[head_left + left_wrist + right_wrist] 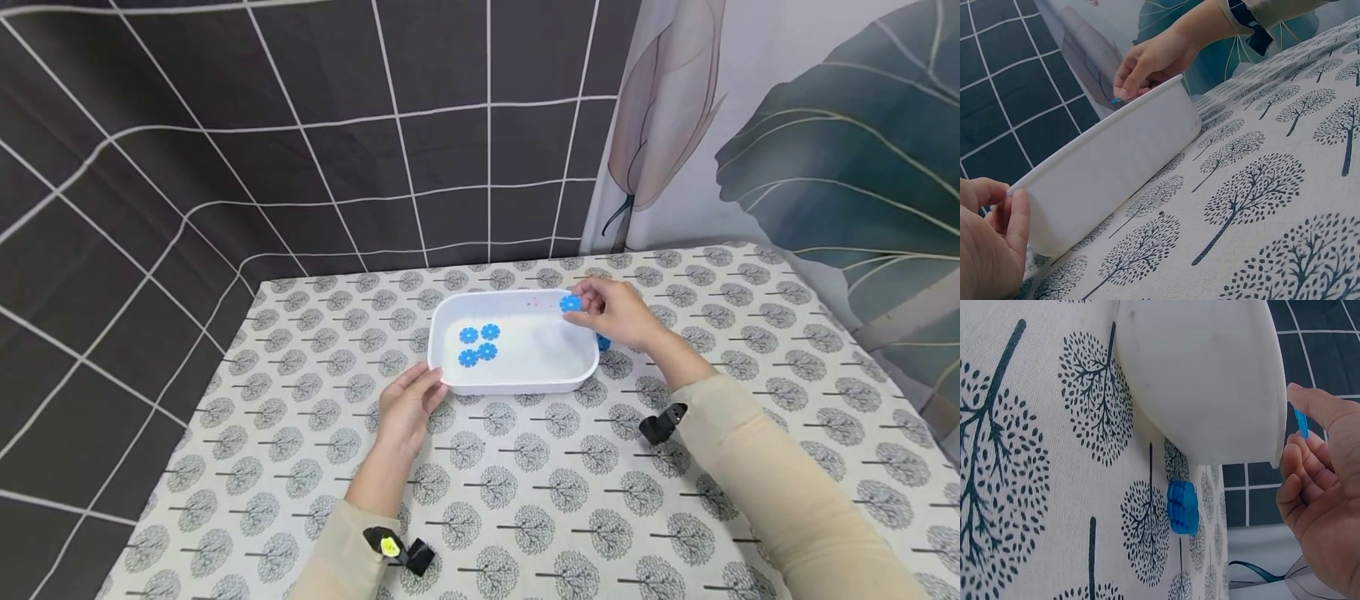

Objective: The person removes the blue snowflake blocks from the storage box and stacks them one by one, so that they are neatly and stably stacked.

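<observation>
A white plastic tray (517, 387) with rounded corners sits on the table. My left hand (405, 407) grips its near left corner, with a finger against the outer wall in the left wrist view. My right hand (618, 312) is at the tray's far right corner, pinching a blue notched disc (570, 303) between thumb and fingers. In the right wrist view that disc (1301, 423) shows edge-on, beside the rim. Several similar blue discs (487, 352) lie flat in the tray's left part. Outside its right end stands a small stack of blue discs (1182, 507), mostly hidden in the head view.
A white cloth with printed trees (525, 492) covers the table. Behind hangs a dark curtain with white grid lines (442, 158), and to the right a pale curtain with large leaves (847, 158). Small reddish marks (533, 302) show on the tray's inner back wall.
</observation>
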`<move>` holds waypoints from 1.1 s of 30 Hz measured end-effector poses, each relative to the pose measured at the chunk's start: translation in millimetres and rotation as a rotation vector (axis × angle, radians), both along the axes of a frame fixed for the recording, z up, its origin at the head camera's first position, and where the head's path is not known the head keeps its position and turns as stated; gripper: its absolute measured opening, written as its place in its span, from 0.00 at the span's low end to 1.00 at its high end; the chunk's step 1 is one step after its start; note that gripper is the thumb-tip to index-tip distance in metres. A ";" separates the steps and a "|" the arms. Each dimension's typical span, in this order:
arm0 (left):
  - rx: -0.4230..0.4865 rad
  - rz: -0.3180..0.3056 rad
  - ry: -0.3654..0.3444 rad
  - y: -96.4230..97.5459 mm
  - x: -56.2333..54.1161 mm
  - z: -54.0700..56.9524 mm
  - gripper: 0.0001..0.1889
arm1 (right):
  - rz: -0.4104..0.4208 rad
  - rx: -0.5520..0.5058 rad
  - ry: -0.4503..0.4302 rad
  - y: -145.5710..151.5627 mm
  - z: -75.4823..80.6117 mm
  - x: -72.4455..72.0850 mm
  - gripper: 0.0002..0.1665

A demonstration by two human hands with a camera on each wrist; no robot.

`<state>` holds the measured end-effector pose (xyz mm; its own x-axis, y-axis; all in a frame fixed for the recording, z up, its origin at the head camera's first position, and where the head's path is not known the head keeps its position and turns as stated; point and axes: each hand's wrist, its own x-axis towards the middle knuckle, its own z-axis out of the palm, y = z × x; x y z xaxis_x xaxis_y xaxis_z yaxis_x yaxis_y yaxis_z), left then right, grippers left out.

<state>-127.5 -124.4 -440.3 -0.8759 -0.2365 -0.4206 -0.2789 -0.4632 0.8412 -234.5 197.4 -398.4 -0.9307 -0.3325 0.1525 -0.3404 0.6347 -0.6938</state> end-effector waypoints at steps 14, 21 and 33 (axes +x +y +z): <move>0.010 0.006 0.000 -1.3 -0.5 -2.0 0.22 | 0.014 -0.022 0.011 11.5 -5.4 1.6 0.18; 0.011 0.007 -0.001 -1.0 0.0 -1.3 0.21 | 0.011 -0.032 0.027 17.7 -9.5 1.0 0.17; 0.007 -0.001 -0.004 -0.9 -1.0 -0.4 0.21 | -0.014 -0.042 0.017 27.3 -8.6 4.8 0.17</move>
<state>-128.4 -125.2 -440.6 -0.8746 -0.2328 -0.4253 -0.2823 -0.4686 0.8371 -229.7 224.7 -407.0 -0.9325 -0.3121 0.1819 -0.3435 0.6098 -0.7143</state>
